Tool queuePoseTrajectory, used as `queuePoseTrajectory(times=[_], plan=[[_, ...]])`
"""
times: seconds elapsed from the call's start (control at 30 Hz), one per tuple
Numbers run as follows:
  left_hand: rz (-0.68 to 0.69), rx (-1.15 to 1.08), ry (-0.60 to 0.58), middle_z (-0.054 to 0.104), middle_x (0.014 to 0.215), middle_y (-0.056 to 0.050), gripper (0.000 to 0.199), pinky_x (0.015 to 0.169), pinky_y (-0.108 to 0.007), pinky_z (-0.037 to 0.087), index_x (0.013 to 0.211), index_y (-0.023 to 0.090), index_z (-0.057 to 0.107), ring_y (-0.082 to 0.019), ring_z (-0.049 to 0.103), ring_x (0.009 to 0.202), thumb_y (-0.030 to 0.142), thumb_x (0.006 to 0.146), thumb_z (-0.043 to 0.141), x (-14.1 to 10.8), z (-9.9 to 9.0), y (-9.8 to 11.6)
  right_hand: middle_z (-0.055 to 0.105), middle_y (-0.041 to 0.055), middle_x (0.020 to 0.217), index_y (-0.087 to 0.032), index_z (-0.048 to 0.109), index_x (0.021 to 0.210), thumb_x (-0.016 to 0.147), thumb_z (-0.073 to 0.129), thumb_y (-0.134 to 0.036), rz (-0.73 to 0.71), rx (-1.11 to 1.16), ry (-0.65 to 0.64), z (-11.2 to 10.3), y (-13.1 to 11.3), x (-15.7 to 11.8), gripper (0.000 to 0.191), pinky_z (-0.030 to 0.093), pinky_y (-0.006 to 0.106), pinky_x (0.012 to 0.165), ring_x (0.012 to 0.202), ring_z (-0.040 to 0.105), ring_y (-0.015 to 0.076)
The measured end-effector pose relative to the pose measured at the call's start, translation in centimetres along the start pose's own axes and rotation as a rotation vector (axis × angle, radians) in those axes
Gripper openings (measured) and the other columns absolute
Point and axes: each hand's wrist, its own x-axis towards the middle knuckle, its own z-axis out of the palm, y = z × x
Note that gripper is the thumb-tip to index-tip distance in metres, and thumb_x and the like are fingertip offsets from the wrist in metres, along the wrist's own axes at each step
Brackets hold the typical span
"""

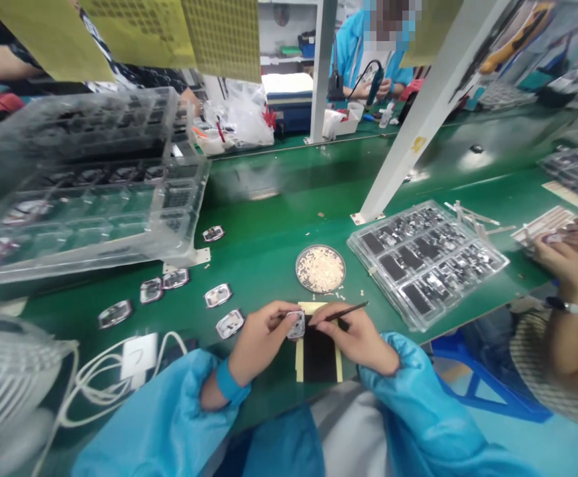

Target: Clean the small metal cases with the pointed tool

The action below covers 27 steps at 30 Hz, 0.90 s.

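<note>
My left hand (264,334) is closed on a small silvery watch-like case (295,324), held by its edge over a black mat (319,358) with yellow tape borders. In my right hand (351,334) is a thin dark pair of tweezers or similar slim tool (343,311), pinched, its tip close to the case. Just beyond both hands sits a round dish (320,269) full of tiny pale pieces. Left of my left hand lie several similar small cases, the nearest one (230,324) beside my wrist.
A clear compartment tray (170,245) stands at the left; another tray (428,262) with black and silver parts lies at the right. A white fan (10,384) and a charger with cable (138,358) sit front left. A post (413,126) rises ahead. A co-worker's hands (570,255) work at right.
</note>
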Motion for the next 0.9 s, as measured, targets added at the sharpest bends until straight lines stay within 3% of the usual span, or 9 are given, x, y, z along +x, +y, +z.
queuePoseTrajectory(times=[0.33, 0.6, 0.77, 0.9], plan=[[0.024, -0.073, 0.002, 0.077, 0.091, -0.008, 0.025, 0.039, -0.018, 0.039, 0.102, 0.017, 0.073, -0.013, 0.065, 0.061, 0.037, 0.088, 0.068, 0.2, -0.1, -0.1, 0.073, 0.0075, 0.098, -0.019, 0.069, 0.098, 0.099, 0.06, -0.029, -0.005, 0.075, -0.007, -0.3, -0.1, 0.0, 0.013, 0.054, 0.035, 0.09, 0.096, 0.069, 0.0202], [0.005, -0.111, 0.016, 0.077, 0.085, -0.008, 0.031, 0.039, -0.019, 0.038, 0.103, 0.015, 0.073, -0.012, 0.061, 0.054, 0.041, 0.087, 0.069, 0.1, 0.0, 0.2, 0.072, 0.0077, 0.098, -0.019, 0.068, 0.098, 0.099, 0.059, -0.03, -0.01, 0.056, -0.009, -0.4, -0.8, -0.4, 0.014, 0.054, 0.035, 0.091, 0.096, 0.068, 0.0212], [0.047, -0.143, 0.044, 0.078, 0.084, -0.009, 0.029, 0.056, -0.024, 0.053, 0.098, 0.015, 0.074, -0.017, 0.071, 0.068, 0.04, 0.084, 0.072, 0.4, 0.2, 0.3, 0.074, 0.0061, 0.097, -0.022, 0.07, 0.097, 0.097, 0.06, -0.027, -0.065, -0.045, 0.014, -0.5, -0.3, -0.7, 0.011, 0.056, 0.032, 0.087, 0.093, 0.07, 0.0206], [0.063, -0.161, 0.046, 0.079, 0.088, -0.013, 0.038, 0.069, -0.029, 0.057, 0.098, 0.012, 0.075, -0.021, 0.074, 0.077, 0.047, 0.082, 0.075, 0.5, 0.5, -0.4, 0.076, 0.0055, 0.099, -0.025, 0.072, 0.098, 0.093, 0.065, -0.027, -0.13, -0.129, 0.072, -0.5, 0.9, -0.8, 0.009, 0.059, 0.031, 0.087, 0.095, 0.072, 0.022]])
